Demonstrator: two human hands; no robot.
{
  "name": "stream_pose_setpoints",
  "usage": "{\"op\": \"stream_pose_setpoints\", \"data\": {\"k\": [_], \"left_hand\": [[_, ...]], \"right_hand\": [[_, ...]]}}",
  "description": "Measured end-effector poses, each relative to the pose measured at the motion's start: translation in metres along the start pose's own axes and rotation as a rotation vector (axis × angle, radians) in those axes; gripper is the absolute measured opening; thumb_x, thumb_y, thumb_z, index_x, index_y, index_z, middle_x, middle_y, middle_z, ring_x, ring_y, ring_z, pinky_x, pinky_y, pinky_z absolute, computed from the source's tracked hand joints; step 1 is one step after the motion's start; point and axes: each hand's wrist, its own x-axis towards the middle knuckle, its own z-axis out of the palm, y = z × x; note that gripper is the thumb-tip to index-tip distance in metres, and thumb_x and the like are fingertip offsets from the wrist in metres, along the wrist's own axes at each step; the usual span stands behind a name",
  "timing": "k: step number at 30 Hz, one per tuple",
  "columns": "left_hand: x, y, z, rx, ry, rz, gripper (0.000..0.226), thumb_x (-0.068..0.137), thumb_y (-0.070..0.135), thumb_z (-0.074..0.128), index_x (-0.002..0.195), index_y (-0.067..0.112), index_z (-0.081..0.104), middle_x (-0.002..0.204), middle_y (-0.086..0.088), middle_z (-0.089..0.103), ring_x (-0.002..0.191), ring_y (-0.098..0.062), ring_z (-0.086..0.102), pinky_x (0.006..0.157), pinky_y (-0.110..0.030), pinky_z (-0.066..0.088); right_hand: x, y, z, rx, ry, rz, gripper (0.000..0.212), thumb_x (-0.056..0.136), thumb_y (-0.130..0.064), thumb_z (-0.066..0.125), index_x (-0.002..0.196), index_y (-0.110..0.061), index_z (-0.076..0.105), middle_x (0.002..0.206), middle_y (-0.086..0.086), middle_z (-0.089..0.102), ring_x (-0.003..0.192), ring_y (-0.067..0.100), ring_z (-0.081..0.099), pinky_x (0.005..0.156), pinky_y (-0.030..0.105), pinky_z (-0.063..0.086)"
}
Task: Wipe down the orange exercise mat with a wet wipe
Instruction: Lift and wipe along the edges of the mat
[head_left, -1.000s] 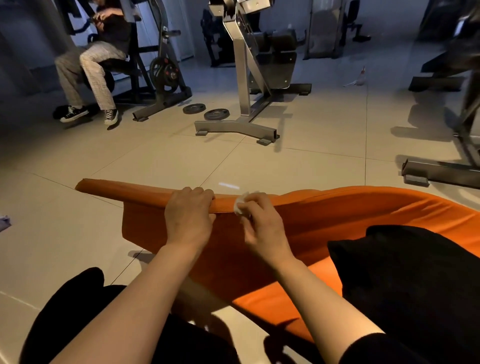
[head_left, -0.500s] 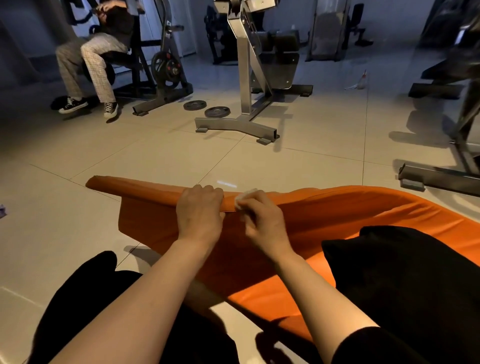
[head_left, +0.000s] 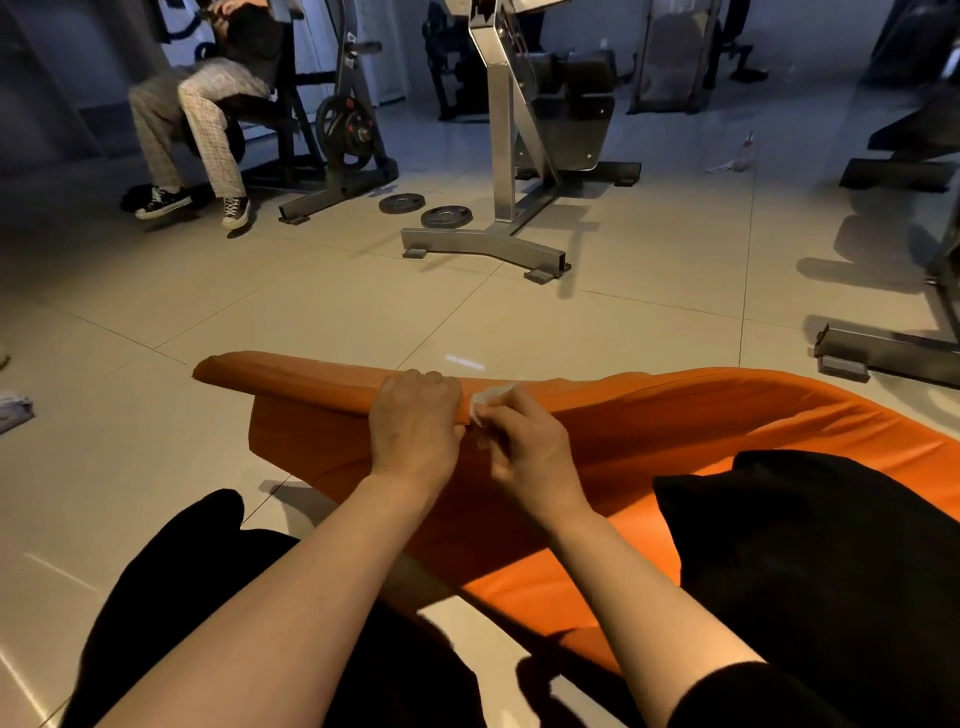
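Observation:
The orange exercise mat (head_left: 675, 431) lies across my lap and the tiled floor, its far edge lifted and folded toward me. My left hand (head_left: 415, 421) grips that raised edge from above, fingers curled over it. Right beside it, my right hand (head_left: 524, 447) pinches a small white wet wipe (head_left: 485, 400) against the same edge. Only a bit of the wipe shows above my fingers. My black-clad legs (head_left: 810, 561) hide part of the mat.
A grey machine frame (head_left: 498, 244) stands ahead with two weight plates (head_left: 426, 210) on the floor. A seated person (head_left: 202, 119) is at the far left. Another machine base (head_left: 883, 353) lies at the right. A crumpled white item (head_left: 15, 410) sits at the left edge.
Both hands have shifted slightly right along the raised mat edge, and they now sit closer together. The wipe stays pinched on the edge.

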Motion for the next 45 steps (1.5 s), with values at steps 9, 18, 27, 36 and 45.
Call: {"op": "stream_pose_setpoints", "data": {"k": [9, 18, 27, 36, 45], "left_hand": [[-0.002, -0.001, 0.003, -0.032, 0.024, 0.005, 0.023, 0.089, 0.041, 0.062, 0.103, 0.023, 0.063, 0.102, 0.003, 0.063, 0.101, -0.021, 0.053, 0.086, -0.031, 0.034], [-0.005, -0.018, -0.004, 0.039, 0.04, 0.138, 0.032, 0.087, 0.021, 0.062, 0.119, 0.024, 0.06, 0.118, 0.002, 0.062, 0.118, -0.022, 0.048, 0.109, -0.034, 0.019], [0.0, -0.062, -0.016, 0.098, 0.304, -0.062, 0.022, 0.069, 0.007, 0.075, 0.087, 0.019, 0.071, 0.084, -0.001, 0.069, 0.087, -0.027, 0.062, 0.11, -0.047, 0.025], [-0.007, -0.059, -0.009, -0.038, 0.255, -0.066, 0.026, 0.052, 0.006, 0.082, 0.075, 0.015, 0.072, 0.07, -0.003, 0.067, 0.068, -0.028, 0.061, 0.068, -0.036, 0.048], [-0.002, -0.047, -0.009, -0.036, 0.262, -0.136, 0.026, 0.048, 0.014, 0.086, 0.068, 0.018, 0.07, 0.064, 0.001, 0.064, 0.064, -0.024, 0.059, 0.062, -0.032, 0.044]], "right_hand": [[-0.005, 0.015, -0.006, -0.076, 0.173, 0.088, 0.024, 0.075, 0.006, 0.055, 0.095, -0.003, 0.066, 0.1, 0.008, 0.059, 0.083, 0.023, 0.061, 0.074, 0.027, 0.05], [0.013, 0.02, 0.003, -0.378, 0.076, -0.022, 0.016, 0.072, 0.008, 0.066, 0.079, -0.007, 0.065, 0.077, 0.009, 0.062, 0.071, 0.032, 0.059, 0.06, 0.036, 0.051], [0.02, 0.021, 0.006, -0.223, 0.224, 0.12, 0.023, 0.069, 0.015, 0.067, 0.084, -0.003, 0.064, 0.082, 0.01, 0.062, 0.078, 0.031, 0.059, 0.075, 0.029, 0.041], [0.018, -0.002, 0.035, -0.131, 0.194, -0.092, 0.037, 0.079, 0.001, 0.052, 0.113, 0.002, 0.067, 0.111, 0.016, 0.069, 0.096, 0.028, 0.06, 0.089, 0.027, 0.043], [0.022, -0.024, 0.045, -0.061, 0.304, 0.046, 0.03, 0.071, 0.015, 0.062, 0.097, 0.003, 0.068, 0.101, 0.017, 0.07, 0.096, 0.032, 0.064, 0.087, 0.022, 0.041]]}}
